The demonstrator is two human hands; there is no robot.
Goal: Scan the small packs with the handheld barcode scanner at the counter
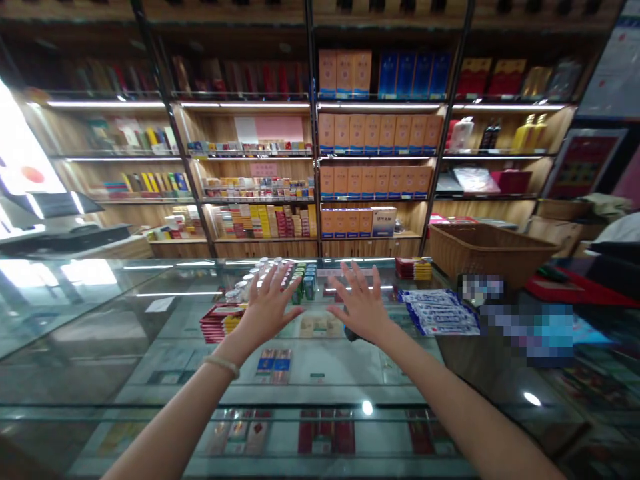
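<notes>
Both hands are stretched out above a glass counter (320, 393). My left hand (267, 308) has its fingers spread and holds nothing; a bracelet circles that wrist. Beside it lies a stack of red and yellow packs (216, 323), and just behind stand several white-capped containers (245, 283). My right hand (361, 305) is also spread and bare, with a small dark object (351, 335) partly hidden beneath it. Small green and blue containers (305, 281) stand between and behind the hands. To the right of my right hand lie blue and white packets (440, 312).
A brown basket (490, 250) sits at the right rear of the counter. Another red and yellow stack (414, 269) lies near the back edge. A paper slip (160, 305) is at the left. Behind, wall shelves hold orange boxes (379, 133) and other goods.
</notes>
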